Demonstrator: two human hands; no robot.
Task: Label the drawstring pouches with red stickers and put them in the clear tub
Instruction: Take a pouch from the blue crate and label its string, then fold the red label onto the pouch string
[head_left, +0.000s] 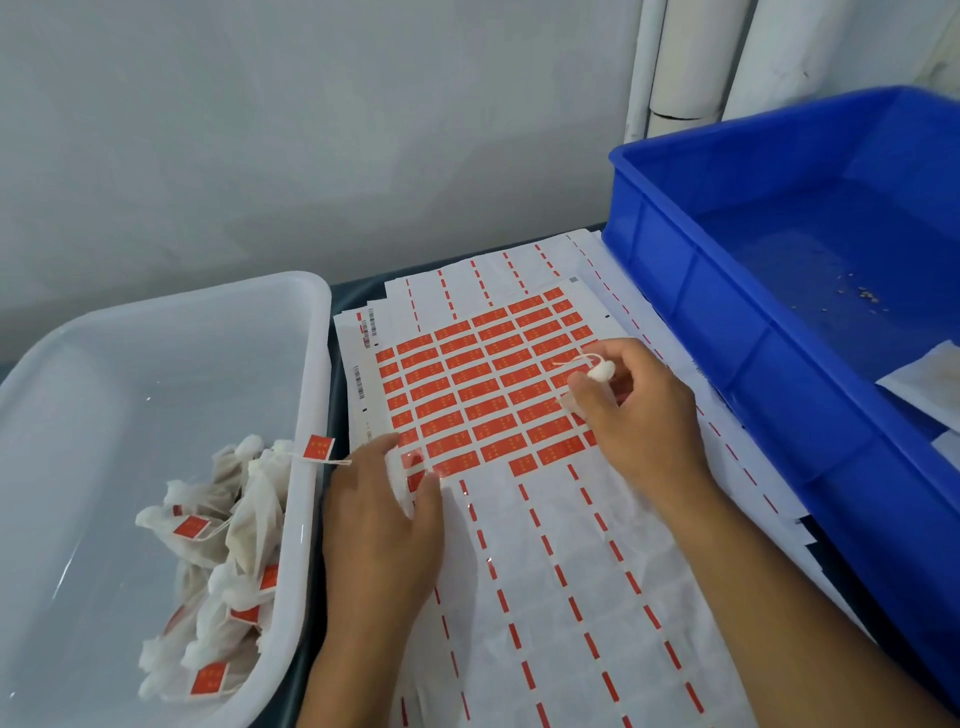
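A person's right hand (631, 410) is pinching a small, soft, light pouch (602, 370) by its gathered neck over the sticker sheet (483, 395). The left hand (387, 499) is pinching a sticker at the sheet's near-left corner. Finished pouches are lying in the tub (156, 332) left of the sheet.

Your curled right hand (631, 410) hid most of the small white drawstring pouch (602, 371). Right of that pouch, the picture's edge cut off the blue plastic crate (727, 312). The gold print on the red rectangular stickers (483, 384) was too small to read.
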